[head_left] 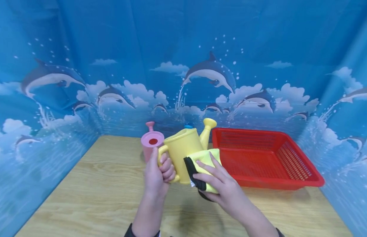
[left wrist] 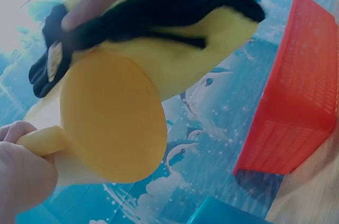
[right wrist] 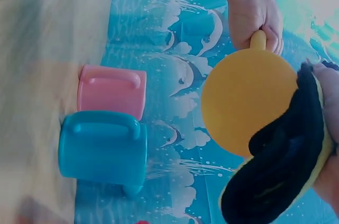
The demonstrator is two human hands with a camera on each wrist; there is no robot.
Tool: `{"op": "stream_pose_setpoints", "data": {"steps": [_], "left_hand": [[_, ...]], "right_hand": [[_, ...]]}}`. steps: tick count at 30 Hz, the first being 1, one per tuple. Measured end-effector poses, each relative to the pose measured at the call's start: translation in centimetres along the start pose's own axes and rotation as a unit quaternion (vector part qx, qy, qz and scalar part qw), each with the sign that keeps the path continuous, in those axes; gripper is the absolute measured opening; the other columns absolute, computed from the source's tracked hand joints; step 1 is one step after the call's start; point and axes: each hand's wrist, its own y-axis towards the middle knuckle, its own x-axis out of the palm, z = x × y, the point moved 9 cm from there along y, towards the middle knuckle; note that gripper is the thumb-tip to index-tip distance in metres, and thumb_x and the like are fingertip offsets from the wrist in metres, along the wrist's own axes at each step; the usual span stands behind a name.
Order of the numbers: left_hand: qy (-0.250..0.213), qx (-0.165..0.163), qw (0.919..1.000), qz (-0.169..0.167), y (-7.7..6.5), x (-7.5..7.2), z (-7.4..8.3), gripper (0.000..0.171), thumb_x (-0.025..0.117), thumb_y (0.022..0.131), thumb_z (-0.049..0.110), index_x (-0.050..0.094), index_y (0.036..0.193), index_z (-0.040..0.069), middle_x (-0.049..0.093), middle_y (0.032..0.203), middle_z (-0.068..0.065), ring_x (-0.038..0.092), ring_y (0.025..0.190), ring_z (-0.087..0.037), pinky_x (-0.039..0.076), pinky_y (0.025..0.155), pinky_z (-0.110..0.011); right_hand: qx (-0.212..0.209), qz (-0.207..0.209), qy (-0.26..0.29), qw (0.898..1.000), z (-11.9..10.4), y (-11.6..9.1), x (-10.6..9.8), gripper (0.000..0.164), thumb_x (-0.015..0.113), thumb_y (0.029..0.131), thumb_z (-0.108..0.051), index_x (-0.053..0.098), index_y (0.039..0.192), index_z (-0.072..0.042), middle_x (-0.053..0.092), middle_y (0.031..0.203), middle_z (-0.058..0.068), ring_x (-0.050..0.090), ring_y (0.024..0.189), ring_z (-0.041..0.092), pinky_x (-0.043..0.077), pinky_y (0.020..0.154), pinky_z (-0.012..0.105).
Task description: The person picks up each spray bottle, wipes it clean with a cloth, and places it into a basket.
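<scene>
A yellow watering can [head_left: 178, 149] is held tilted above the table, its spout pointing up and right. My left hand [head_left: 160, 172] grips the can's handle, fingers curled round it. My right hand [head_left: 226, 186] holds a folded yellow cloth with a black edge [head_left: 211, 158] against the can's side near the base of the spout. In the left wrist view, the can's round bottom [left wrist: 114, 118] faces the camera and the cloth [left wrist: 175, 65] lies along its upper side. The right wrist view shows the black side of the cloth [right wrist: 280, 166] beside the can's bottom [right wrist: 246, 102].
A pink watering can [head_left: 147, 149] stands on the wooden table [head_left: 112, 197] behind my left hand. Beside it is a blue watering can [right wrist: 103, 147], mostly hidden in the head view. A red plastic basket [head_left: 275, 181] sits to the right. A dolphin-print curtain [head_left: 159, 39] surrounds the table.
</scene>
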Motion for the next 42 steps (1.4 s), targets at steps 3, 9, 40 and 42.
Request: {"op": "stream_pose_setpoints", "data": {"steps": [3,9,40,42], "left_hand": [[0.011,-0.010,0.9998,-0.011,0.0,0.4,-0.4,0.053,0.024,0.103,0.051,0.034,0.061,0.020,0.033,0.044,0.012,0.030,0.035,-0.001,0.014,0.042,-0.020],[0.019,-0.015,0.9995,-0.020,-0.2,0.9,-0.9,0.053,0.023,0.104,0.049,0.031,0.060,0.020,0.030,0.045,0.013,0.028,0.036,0.000,0.012,0.042,-0.019],[-0.022,0.040,0.9980,0.043,-0.1,-0.9,0.6,0.049,0.030,0.103,0.050,0.035,0.065,0.019,0.035,0.045,0.011,0.031,0.036,-0.002,0.015,0.043,-0.020],[-0.019,0.041,0.9982,0.039,0.0,-0.8,0.7,0.049,0.030,0.103,0.050,0.035,0.065,0.019,0.035,0.046,0.011,0.032,0.036,-0.002,0.016,0.043,-0.020]], "right_hand": [[0.026,0.010,-0.001,1.000,0.6,1.0,-0.3,0.036,0.068,0.090,-0.026,0.059,0.124,-0.023,0.056,0.138,0.002,0.044,0.133,0.040,0.056,0.081,0.045],[0.054,0.027,-0.007,0.998,1.9,2.8,-0.5,0.065,0.083,0.067,0.002,0.057,0.123,-0.020,0.056,0.136,0.011,0.049,0.127,0.045,0.056,0.081,0.046],[0.068,0.008,-0.008,0.998,1.6,-1.0,-0.2,0.032,0.066,0.092,-0.029,0.058,0.123,-0.025,0.061,0.129,0.011,0.055,0.124,0.030,0.055,0.088,0.040],[0.062,0.023,0.000,0.998,1.5,-1.3,-0.4,0.030,0.051,0.098,-0.038,0.059,0.123,-0.024,0.062,0.128,0.011,0.052,0.128,0.025,0.051,0.096,0.028]]}}
